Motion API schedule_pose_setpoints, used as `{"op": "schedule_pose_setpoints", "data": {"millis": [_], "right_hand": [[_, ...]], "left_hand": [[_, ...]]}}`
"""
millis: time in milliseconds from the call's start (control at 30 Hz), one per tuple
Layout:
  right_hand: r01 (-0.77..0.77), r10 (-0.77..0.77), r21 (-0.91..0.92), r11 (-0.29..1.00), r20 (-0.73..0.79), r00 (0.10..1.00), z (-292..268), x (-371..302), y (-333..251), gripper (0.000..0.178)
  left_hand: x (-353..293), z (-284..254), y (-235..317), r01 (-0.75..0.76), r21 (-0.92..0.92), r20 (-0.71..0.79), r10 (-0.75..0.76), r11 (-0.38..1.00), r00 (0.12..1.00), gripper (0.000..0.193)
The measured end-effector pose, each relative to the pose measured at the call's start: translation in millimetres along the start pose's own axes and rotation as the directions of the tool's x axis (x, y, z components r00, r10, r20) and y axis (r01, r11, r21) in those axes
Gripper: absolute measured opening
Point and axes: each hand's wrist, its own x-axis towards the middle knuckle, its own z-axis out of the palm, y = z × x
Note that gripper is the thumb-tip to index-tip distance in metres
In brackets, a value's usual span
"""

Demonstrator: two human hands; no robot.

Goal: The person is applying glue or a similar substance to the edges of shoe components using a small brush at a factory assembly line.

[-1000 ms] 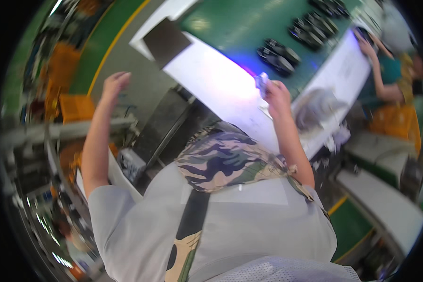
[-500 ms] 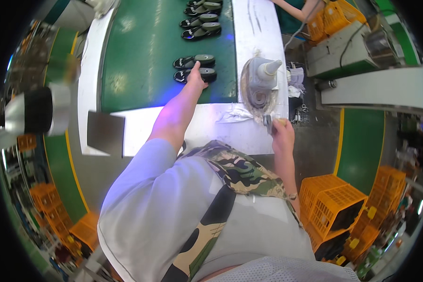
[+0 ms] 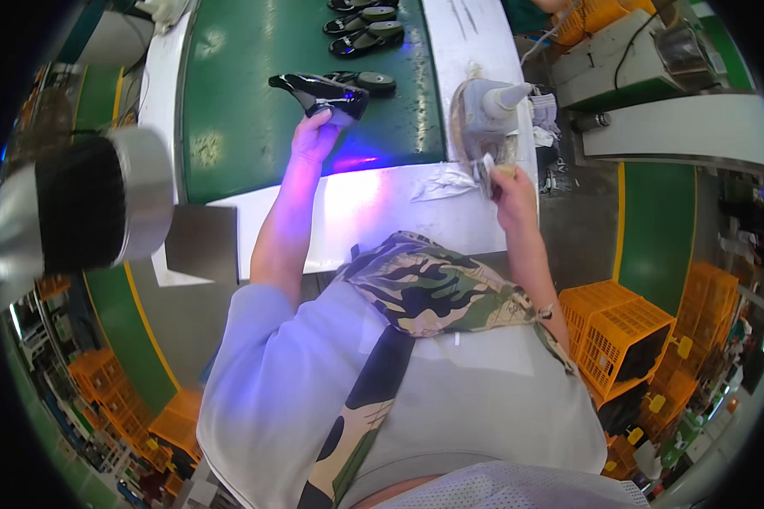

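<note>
My left hand (image 3: 316, 138) is closed on a glossy black shoe (image 3: 321, 96), raised over the green conveyor belt (image 3: 255, 136) and tilted with its sole side away from view. Beyond it, the matching shoe (image 3: 373, 82) lies on the belt, partly covered. At the right, my right hand (image 3: 514, 193) grips a small tool (image 3: 487, 176) with a grey head and a yellowish part at the fingers; its exact kind is unclear. Close to that hand stand a squeeze bottle (image 3: 502, 100) with a pale nozzle and a crumpled white cloth (image 3: 443, 184).
More black shoes (image 3: 367, 36) lie farther up the belt. White table edging (image 3: 369, 199) runs along its near end. A large silver and black lamp-like fixture (image 3: 85, 204) juts in from the left. Orange crates (image 3: 607, 331) are stacked on the floor at my right.
My left hand has lifted one shoe of the near pair off the belt and turned it. My right hand still holds the tool and has moved slightly towards the bottle.
</note>
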Motion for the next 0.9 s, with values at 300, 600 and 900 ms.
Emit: {"op": "schedule_pose_setpoints", "data": {"millis": [300,600,900], "right_hand": [[0.166,-0.113,-0.088,0.982,0.431,0.895,146,16,-53,0.019],[0.286,-0.185,-0.026,0.958,0.706,0.684,205,-6,-44,0.021],[0.116,0.012,-0.102,0.988,0.799,0.602,211,-47,-49,0.02]], "left_hand": [[-112,105,49,-0.347,0.682,0.261,0.229,0.644,0.938,0.06],[-178,182,65,-0.49,0.811,0.581,0.345,-0.319,0.737,0.052],[-197,183,59,-0.489,0.754,0.654,0.426,-0.439,0.625,0.046]]}}
